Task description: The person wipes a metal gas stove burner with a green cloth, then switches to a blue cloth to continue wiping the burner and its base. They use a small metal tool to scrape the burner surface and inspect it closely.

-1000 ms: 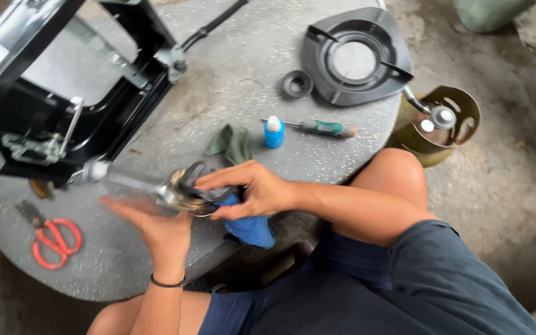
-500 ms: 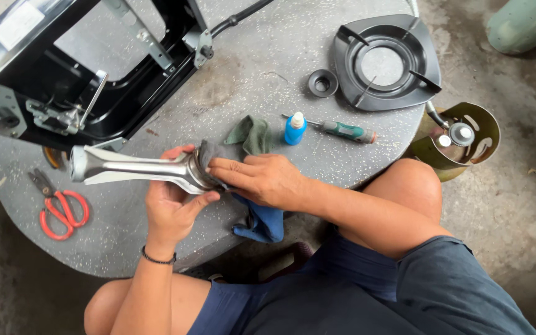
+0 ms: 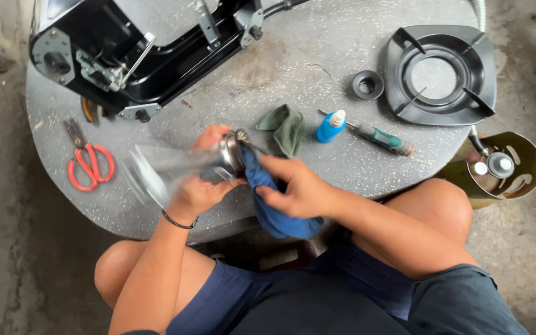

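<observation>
- My right hand [image 3: 296, 189], centre frame, fingers pinched together on a blue cloth [image 3: 268, 192] pressed against the metal burner tube [image 3: 184, 167].
- My left hand [image 3: 203, 186] fingers wrapped around that tube; tube blurred, centre-left.
- Beyond, on the round table [image 3: 280, 68]: green rag [image 3: 286, 127], blue bottle [image 3: 331, 126], screwdriver [image 3: 383, 139].
- Left edge: red scissors [image 3: 88, 162].
- Upper left: black stove body [image 3: 144, 49].

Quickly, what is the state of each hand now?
Left hand: closed around a metal burner part, which is motion-blurred.
Right hand: closed on a blue cloth, pressed against that part.
</observation>
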